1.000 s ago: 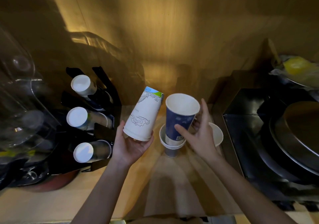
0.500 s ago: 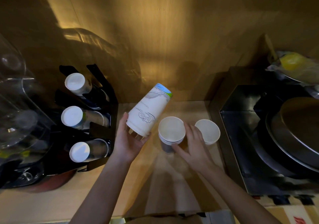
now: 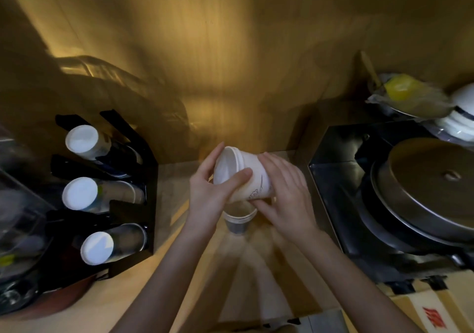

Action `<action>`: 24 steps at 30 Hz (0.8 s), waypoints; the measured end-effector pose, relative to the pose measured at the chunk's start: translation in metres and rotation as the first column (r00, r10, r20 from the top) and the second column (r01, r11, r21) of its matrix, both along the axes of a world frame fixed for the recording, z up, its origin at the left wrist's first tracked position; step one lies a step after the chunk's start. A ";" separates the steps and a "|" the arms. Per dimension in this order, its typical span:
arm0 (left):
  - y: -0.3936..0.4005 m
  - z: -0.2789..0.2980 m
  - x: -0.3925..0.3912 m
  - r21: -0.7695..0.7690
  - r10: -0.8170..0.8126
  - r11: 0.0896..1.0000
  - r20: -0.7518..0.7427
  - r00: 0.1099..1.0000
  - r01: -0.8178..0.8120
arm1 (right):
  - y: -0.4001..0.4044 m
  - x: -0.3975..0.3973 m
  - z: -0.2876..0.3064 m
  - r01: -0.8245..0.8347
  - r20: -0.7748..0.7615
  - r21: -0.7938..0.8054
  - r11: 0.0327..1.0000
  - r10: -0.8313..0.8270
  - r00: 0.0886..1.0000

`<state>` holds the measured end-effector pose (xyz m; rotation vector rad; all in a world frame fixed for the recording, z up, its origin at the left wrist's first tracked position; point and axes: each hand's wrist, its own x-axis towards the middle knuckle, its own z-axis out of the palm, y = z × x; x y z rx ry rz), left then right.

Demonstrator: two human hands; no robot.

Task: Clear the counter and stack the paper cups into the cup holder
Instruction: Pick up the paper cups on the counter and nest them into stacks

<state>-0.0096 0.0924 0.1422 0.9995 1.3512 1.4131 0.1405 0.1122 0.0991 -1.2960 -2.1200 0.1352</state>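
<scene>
Tilted white cup (image 3: 246, 176) (both hands' grip) above stack (image 3: 239, 221)

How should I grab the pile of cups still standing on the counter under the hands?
Grip the stack of cups around its side wall just under the rims, coming from the right. It stands upright, mouth up, and the rims flare wider, probably stopping a slip. The cup holder crowds the left.

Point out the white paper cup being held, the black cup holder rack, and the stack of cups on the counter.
White paper cup (image 3: 252, 178), head view, side wall.
Black cup holder rack (image 3: 150, 178), head view, right side panel.
Stack of cups (image 3: 237, 223), head view, outer wall.
</scene>
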 end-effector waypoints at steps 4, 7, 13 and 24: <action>0.004 0.005 0.010 0.003 -0.002 1.000 -0.009 1.000 0.003 | 0.003 0.010 -0.001 0.015 -0.053 0.003 1.000 -0.014 0.998; 0.008 0.011 0.009 0.016 0.055 0.998 -0.010 0.998 -0.055 | 0.005 0.020 -0.004 0.053 -0.102 -0.020 0.998 -0.055 0.993; 0.023 0.023 -0.014 -0.021 0.157 0.988 0.102 0.982 -0.156 | 0.003 0.044 -0.006 0.133 -0.177 -0.116 0.984 -0.152 0.972; 0.034 0.027 0.029 0.036 -0.049 0.998 -0.206 0.977 0.058 | 0.001 0.053 0.010 0.168 -0.258 -0.219 0.961 -0.223 0.940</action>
